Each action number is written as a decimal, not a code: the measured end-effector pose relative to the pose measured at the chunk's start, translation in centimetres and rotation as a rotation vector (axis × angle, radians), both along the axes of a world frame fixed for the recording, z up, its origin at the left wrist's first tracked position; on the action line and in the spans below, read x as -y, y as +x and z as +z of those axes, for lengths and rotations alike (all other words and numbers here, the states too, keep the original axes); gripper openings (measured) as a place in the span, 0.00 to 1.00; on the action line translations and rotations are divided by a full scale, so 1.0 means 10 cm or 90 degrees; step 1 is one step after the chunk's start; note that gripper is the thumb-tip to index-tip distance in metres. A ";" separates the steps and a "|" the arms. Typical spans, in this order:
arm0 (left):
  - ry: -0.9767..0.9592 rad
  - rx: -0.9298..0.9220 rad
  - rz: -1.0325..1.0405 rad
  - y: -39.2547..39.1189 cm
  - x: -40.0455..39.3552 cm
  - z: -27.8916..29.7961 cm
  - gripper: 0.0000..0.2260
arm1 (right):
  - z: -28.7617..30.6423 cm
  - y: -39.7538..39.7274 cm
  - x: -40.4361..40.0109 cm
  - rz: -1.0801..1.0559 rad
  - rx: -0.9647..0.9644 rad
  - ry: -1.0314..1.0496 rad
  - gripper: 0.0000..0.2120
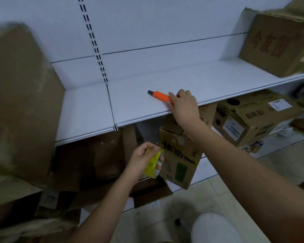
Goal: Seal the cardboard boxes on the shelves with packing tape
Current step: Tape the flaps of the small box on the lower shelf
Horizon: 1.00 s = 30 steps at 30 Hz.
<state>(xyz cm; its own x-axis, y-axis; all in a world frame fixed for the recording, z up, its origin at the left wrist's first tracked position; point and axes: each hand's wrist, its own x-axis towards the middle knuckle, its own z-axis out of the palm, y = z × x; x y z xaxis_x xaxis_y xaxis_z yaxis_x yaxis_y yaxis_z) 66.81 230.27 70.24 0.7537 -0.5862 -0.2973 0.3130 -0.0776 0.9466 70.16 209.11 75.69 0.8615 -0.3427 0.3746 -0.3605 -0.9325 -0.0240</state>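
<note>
1. The right hand [183,104] lay on the front part of the white shelf [88,109], and its fingers were curled around the back end of an orange utility knife [161,96]. The dark tip of the knife pointed away from the fingertips, to the left along the shelf. I judge that the knife was being put down or taken up there, because a flat bare board keeps it easy to reach; which of the two I cannot tell.

2. The left hand [144,158] was lower, in front of the shelf below, and its fingers gripped a roll of packing tape with a yellow core [153,163]. The roll hung just under the fingers, probably so that the tape was ready to be pulled out.

3. Just to the right of the left fingers stood a small cardboard box with green print [180,165], its top flaps partly open, so I think it was not yet sealed.

4. Beyond the right fingers, far to the right on the same shelf, stood a cardboard box with red characters [274,46]. Below it, a box with white labels [249,120] was on the lower shelf.

5. To the left of both hands a large, blurred brown box [19,102] filled the side.
</note>
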 end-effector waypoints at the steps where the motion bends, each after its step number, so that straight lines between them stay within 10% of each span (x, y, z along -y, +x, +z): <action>1: -0.007 0.005 0.004 0.00 -0.05 0.03 0.06 | 0.04 0.03 -0.02 -0.015 0.014 -0.025 0.22; 5: -0.050 0.032 0.044 -0.02 -0.27 0.13 0.07 | 0.20 -0.28 -0.44 0.176 0.229 0.134 0.21; 9: -0.094 0.049 0.090 -0.04 -0.39 0.21 0.05 | 0.15 -0.61 -0.78 0.309 -0.111 0.455 0.19; 13: -0.083 0.031 0.117 -0.04 -0.36 0.23 0.05 | 0.11 -0.47 -0.79 0.320 -0.049 0.474 0.02; 30: 0.001 -0.055 0.082 0.08 0.50 0.66 0.11 | 0.34 -0.57 -0.25 0.214 0.130 0.285 0.03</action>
<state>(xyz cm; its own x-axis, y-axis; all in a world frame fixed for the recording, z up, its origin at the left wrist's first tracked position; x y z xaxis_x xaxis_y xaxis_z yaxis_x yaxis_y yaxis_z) 67.59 225.30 76.87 0.7941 -0.4862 -0.3648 0.4008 -0.0324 0.9156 64.47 211.60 79.06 0.8761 -0.2264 0.4257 0.0058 -0.8779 -0.4788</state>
